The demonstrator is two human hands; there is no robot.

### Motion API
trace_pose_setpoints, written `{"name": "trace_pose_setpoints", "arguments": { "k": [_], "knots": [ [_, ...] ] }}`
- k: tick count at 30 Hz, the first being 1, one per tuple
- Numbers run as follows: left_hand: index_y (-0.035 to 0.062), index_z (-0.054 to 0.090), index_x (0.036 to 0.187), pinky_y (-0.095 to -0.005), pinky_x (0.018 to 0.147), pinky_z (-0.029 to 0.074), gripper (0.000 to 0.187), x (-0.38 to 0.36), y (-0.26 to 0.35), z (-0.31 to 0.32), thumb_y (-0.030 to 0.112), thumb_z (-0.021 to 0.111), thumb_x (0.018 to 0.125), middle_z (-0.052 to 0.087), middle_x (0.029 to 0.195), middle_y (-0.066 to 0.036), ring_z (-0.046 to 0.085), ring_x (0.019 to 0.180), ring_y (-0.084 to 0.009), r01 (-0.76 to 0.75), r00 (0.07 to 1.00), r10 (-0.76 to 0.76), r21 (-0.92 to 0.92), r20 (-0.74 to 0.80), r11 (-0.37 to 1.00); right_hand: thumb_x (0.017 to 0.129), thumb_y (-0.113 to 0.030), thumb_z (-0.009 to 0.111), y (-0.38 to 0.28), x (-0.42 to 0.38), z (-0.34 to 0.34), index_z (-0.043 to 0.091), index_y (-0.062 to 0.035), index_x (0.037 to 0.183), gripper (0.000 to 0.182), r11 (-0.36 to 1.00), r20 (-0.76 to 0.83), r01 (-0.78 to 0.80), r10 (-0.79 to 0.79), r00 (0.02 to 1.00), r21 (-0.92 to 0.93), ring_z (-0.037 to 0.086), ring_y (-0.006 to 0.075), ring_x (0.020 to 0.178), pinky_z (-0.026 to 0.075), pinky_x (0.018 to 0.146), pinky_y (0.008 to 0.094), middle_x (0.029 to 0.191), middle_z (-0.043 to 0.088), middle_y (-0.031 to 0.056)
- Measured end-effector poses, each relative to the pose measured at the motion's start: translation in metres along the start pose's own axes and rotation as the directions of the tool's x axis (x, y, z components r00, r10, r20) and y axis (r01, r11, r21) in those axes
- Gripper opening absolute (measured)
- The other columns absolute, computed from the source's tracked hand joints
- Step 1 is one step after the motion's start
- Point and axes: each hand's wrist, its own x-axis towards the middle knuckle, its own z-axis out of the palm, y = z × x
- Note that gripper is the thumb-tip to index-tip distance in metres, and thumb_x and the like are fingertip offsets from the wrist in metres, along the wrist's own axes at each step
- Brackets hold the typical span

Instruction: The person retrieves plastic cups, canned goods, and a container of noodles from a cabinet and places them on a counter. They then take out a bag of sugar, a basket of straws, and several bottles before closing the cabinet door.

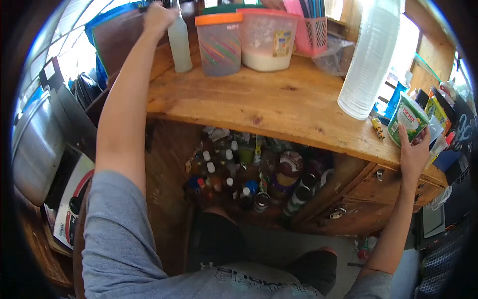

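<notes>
At the far left of the counter, my left hand (159, 19) is raised beside the neck of a glass bottle (179, 47) of cloudy pale liquid. Its fingers are curled closed and slightly blurred, with a small dark bit showing at their tips; I cannot tell what they hold. On the right, my right hand (416, 148) grips a green and white printed tub (407, 119) from below, over the counter's right end. A small yellow patterned item (378, 128) lies just left of that tub.
An orange-lidded container (219, 50) and a pink-lidded tub of white powder (266, 47) stand on the wooden counter (239, 97). Further right are a pink basket (313, 35) and a tall stack of clear cups (371, 60). Several bottles (229, 154) fill the open space underneath, beside drawers (343, 212).
</notes>
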Motion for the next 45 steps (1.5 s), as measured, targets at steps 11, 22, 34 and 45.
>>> {"name": "trace_pose_setpoints", "arguments": {
  "k": [11, 22, 34, 45],
  "knots": [
    [-0.0012, 0.072, 0.101, -0.0380, 0.082, 0.057, 0.016, -0.475, -0.012, -0.026, 0.008, 0.062, 0.092, 0.073, 0.088, -0.018, 0.071, 0.083, -0.0246, 0.001, 1.000, 0.000, -0.473, 0.004, 0.881, 0.086, -0.043, 0.082, 0.002, 0.004, -0.002, 0.042, 0.0132, 0.143, 0.088, 0.982, -0.007, 0.000, -0.001, 1.000, -0.187, 0.065, 0.0261, 0.116, 0.052, 0.095, 0.0340, 0.133, 0.060, 0.0261],
    [0.0047, 0.069, 0.117, -0.0495, 0.081, 0.059, 0.035, -0.502, -0.090, 0.228, 0.015, 0.072, 0.084, 0.074, 0.101, -0.021, 0.072, 0.097, -0.0373, -0.388, 0.477, 0.124, 0.083, 0.870, 0.918, 0.085, -0.045, 0.082, -0.001, 0.005, -0.003, 0.042, 0.0156, 0.141, 0.091, 0.985, 0.005, -0.019, 0.020, 1.000, -0.174, 0.065, 0.0271, 0.116, 0.053, 0.095, 0.0338, 0.127, 0.064, 0.0254],
    [0.0025, 0.076, 0.096, -0.0466, 0.089, 0.057, 0.027, -0.525, -0.137, 0.359, 0.012, 0.080, 0.072, 0.071, 0.101, -0.020, 0.068, 0.106, -0.0355, -0.754, -0.190, 0.263, -0.312, 0.946, 0.579, 0.082, -0.047, 0.084, -0.013, -0.001, -0.002, 0.043, 0.0162, 0.139, 0.095, 0.991, -0.031, -0.043, 0.039, 0.999, -0.129, 0.068, 0.0235, 0.110, 0.054, 0.091, 0.0320, 0.127, 0.065, 0.0233],
    [0.0032, 0.075, 0.092, -0.0501, 0.083, 0.056, 0.024, -0.427, -0.028, 0.194, 0.013, 0.075, 0.070, 0.069, 0.100, -0.021, 0.067, 0.098, -0.0399, -0.691, -0.009, 0.523, -0.383, 0.852, 0.613, 0.078, -0.064, 0.078, -0.003, 0.000, 0.000, 0.050, 0.0094, 0.138, 0.099, 0.972, -0.052, -0.029, 0.018, 0.998, -0.232, 0.069, 0.0307, 0.110, 0.053, 0.094, 0.0385, 0.127, 0.067, 0.0223]
  ]
}}
